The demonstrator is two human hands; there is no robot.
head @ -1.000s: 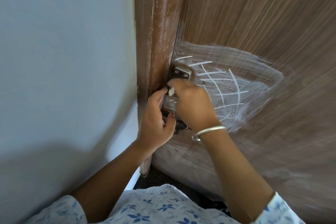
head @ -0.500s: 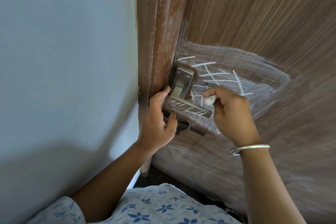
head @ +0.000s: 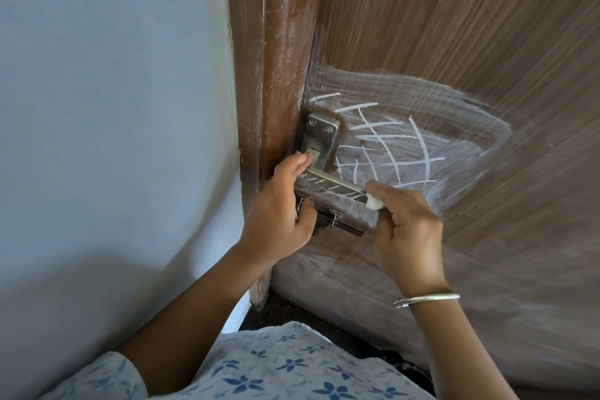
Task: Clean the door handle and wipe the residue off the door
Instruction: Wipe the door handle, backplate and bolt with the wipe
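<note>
Brushed-metal lever handle with chalk dashes on it is sitting on a rounded steel backplate, mounted on a wood-grain laminate door. White chalk crosshatch and smeared residue are lying just above your right hand. Your right hand is pinching a small white cotton wad against the lever's free tip, fingers curled tight, silver bangle on the wrist. Your left hand is cupping the lever's pivot end, thumb below, fingers narrow around it. A dark slide bolt is sitting just under the lever, between your hands. Scuffed brown door frame and pale wall are lying left of your left hand.
</note>
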